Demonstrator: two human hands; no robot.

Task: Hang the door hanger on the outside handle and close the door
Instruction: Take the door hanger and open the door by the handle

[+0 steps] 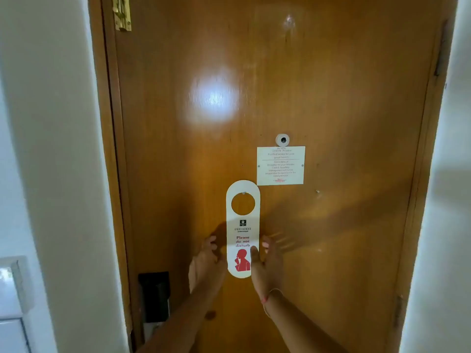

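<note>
A white "Please do not disturb" door hanger (243,225) with a round hole hangs from a small peg on the inside of the brown wooden door (331,98). My right hand (267,266) pinches the hanger's lower right edge, thumb over the front. My left hand (206,261) is just beside the hanger's left edge, fingers curled and apart, holding nothing. The door stands shut in its frame. A black lock body (154,296) sits at the door's left edge, and my left forearm hides any handle on it.
A peephole (283,140) and a white notice card (280,165) are fixed above right of the hanger. A brass bolt latch (121,11) sits at the top left. White walls flank the frame, with a switch plate (12,289) on the left wall.
</note>
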